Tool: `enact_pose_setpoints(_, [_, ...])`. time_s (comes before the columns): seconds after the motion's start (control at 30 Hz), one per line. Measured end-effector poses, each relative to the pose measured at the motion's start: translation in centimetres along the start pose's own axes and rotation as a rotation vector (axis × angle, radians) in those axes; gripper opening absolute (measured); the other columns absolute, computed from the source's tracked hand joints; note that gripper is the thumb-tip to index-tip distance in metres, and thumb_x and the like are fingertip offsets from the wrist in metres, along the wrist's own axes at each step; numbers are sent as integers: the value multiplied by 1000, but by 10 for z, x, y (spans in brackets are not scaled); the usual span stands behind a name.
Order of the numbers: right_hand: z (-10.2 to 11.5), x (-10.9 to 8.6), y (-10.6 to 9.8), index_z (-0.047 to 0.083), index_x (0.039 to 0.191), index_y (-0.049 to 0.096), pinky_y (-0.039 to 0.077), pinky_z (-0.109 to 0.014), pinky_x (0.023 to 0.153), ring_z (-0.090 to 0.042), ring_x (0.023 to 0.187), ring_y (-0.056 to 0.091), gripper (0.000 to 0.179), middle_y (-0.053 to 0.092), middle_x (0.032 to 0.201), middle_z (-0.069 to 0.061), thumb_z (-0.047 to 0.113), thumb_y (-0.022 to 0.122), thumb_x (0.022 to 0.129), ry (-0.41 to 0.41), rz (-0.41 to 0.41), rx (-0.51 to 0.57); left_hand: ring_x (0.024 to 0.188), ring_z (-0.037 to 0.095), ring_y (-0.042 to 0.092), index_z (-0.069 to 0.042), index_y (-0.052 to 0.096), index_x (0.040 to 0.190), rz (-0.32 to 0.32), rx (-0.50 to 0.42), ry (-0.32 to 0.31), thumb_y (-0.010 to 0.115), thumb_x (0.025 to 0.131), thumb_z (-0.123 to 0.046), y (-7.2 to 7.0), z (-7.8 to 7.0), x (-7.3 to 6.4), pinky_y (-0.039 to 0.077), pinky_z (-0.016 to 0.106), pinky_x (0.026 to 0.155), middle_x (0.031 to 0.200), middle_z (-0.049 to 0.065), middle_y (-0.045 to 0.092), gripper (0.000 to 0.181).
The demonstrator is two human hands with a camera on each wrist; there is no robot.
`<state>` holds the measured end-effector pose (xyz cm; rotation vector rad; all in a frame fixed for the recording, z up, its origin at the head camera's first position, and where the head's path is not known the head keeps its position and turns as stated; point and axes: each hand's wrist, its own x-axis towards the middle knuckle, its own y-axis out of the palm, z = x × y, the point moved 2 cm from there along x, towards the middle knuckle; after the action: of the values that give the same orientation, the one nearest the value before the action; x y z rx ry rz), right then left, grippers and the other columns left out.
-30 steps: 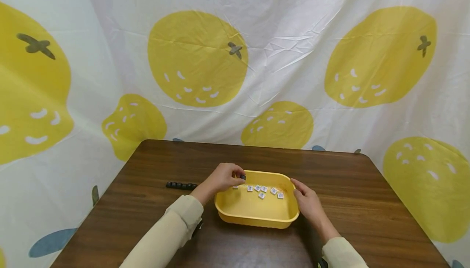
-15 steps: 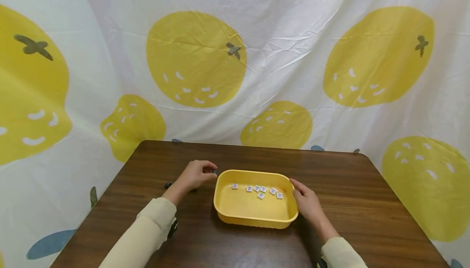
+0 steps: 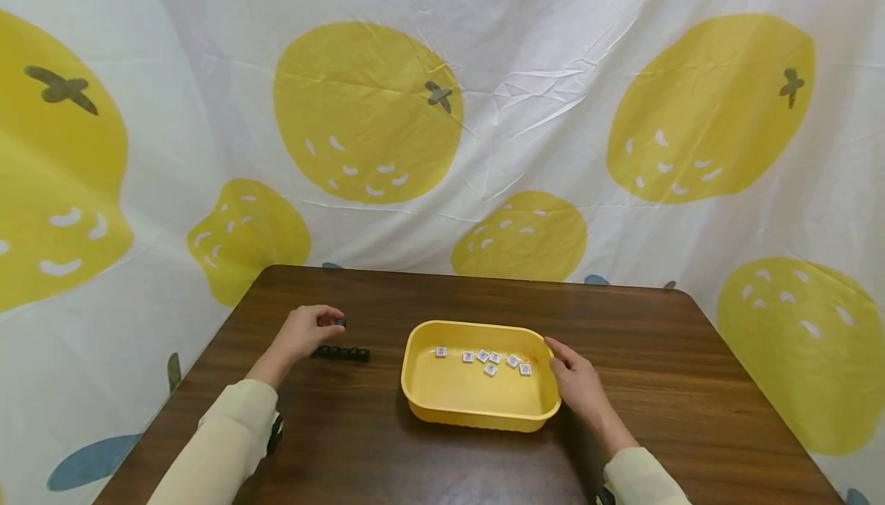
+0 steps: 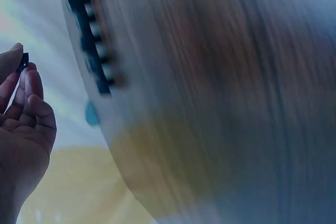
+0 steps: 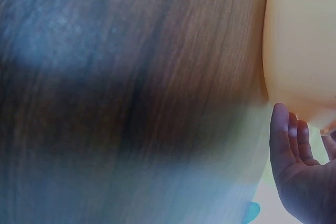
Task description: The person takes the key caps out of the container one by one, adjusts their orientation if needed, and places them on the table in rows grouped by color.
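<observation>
Two cream fabric sleeves (image 3: pixel 221 436), their cuffs thick and soft, reach in from the lower edge of the head view. My right hand (image 3: pixel 575 386) grips the right rim of a smooth yellow tray (image 3: pixel 470 401), a shallow rectangle with rounded corners, just as it did one second ago. Seven square white tiles (image 3: pixel 490 370) with dark printed faces lie on its floor, their arrangement unchanged. To the left, a straight row of black blocks (image 3: pixel 347 353) lies on the table; half a second ago my forearm covered most of it, and now only its left end runs close behind my wrist. Just beyond the row, my left hand (image 3: pixel 304 330) pinches a small dark block (image 3: pixel 342 323) between thumb and fingers. One second ago I held this block over the tray, then beside its left rim. It appears compact, angular and near-black, like those in the row; any marking is too small to read. The table (image 3: pixel 442 463) is dark brown and wood-grained, with rounded far corners. Behind hangs a creased white cloth (image 3: pixel 532 128) printed with yellow lemons.
</observation>
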<state>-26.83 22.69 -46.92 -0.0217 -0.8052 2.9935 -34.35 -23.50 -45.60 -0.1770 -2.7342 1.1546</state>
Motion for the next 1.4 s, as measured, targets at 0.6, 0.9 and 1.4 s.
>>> enact_pose_setpoints(0.6, [-1, -2, 1, 0, 148, 43, 36, -55, 107, -41, 135, 41, 45, 40, 149, -26, 11, 40, 105, 8, -2, 4, 91, 28, 60, 2, 70, 112, 23, 132, -88, 70, 92, -15, -29, 53, -18, 48, 47, 79, 98, 11, 66, 26])
enact_pose_setpoints(0.9, [-1, 0, 0, 1, 148, 44, 33, -54, 109, -40, 138, 38, 45, 40, 150, -24, 11, 40, 105, -7, -9, 0, 90, 27, 60, 4, 70, 110, 55, 142, -104, 70, 91, -11, -24, 61, -19, 48, 49, 80, 95, 10, 67, 24])
enact_pose_setpoints(1.4, [0, -1, 0, 0, 148, 43, 33, -55, 109, -41, 138, 37, 45, 39, 150, -25, 11, 40, 105, -2, -1, 3, 93, 28, 61, 4, 70, 110, 69, 123, -102, 70, 90, -9, -17, 61, -19, 48, 50, 84, 97, 11, 67, 23])
